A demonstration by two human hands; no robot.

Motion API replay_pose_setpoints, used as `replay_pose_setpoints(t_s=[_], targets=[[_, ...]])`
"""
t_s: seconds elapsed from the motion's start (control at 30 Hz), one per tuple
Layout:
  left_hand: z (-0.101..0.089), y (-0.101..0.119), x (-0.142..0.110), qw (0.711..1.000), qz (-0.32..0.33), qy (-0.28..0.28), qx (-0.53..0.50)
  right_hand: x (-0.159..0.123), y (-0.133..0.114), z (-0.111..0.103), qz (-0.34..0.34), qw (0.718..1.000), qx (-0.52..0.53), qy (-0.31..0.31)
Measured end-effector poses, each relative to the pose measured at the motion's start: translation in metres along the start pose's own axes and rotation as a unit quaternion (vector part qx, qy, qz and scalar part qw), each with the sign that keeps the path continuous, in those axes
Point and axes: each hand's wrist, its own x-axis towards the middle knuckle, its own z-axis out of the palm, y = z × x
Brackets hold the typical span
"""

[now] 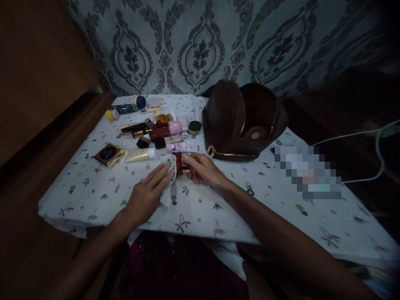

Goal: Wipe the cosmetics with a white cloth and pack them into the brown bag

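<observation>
My left hand [148,196] is closed on a crumpled white wipe [171,166], its fingers together and pressing the wipe near a small dark-red item [179,163]. From the other side, my right hand [203,170] grips this item with thumb and fingers. It looks like a small cosmetic bottle or case, but fingers and wipe cover part of it. Just beyond lie a pink-capped tube [178,147] and a gold tube [139,155] with a white cap. A square compact [108,154] is farther left.
Behind my hands is a cluster of cosmetics, including a dark-red bottle [159,133] with a pink cap and a round green jar [195,127]. A brown zip bag [223,129] stands open at the back right. A blurred-out object [308,171] and a white cable [379,152] are at right.
</observation>
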Motion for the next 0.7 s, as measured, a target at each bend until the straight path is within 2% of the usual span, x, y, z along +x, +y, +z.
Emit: replay_pose_setpoints(t_s=[0.13,0.3,0.43,0.57,0.7], targets=[[0.004,-0.002,0.001,0.995,-0.055,0.017,-0.079,0.001,0.001,-0.001,0.001,1.0,0.023,-0.012],[0.009,0.0,0.008,0.985,-0.079,0.05,-0.147,0.001,0.006,-0.003,-0.009,0.999,0.039,-0.022],[0.01,0.005,0.009,0.993,-0.079,0.042,-0.072,0.002,0.009,-0.002,-0.003,0.999,0.038,-0.018],[0.009,0.014,0.01,0.999,-0.025,0.006,0.025,0.004,0.006,0.0,0.009,0.999,0.038,-0.001],[0.006,0.021,0.015,0.994,0.035,-0.026,0.1,0.003,-0.001,0.0,0.041,0.995,0.092,0.016]])
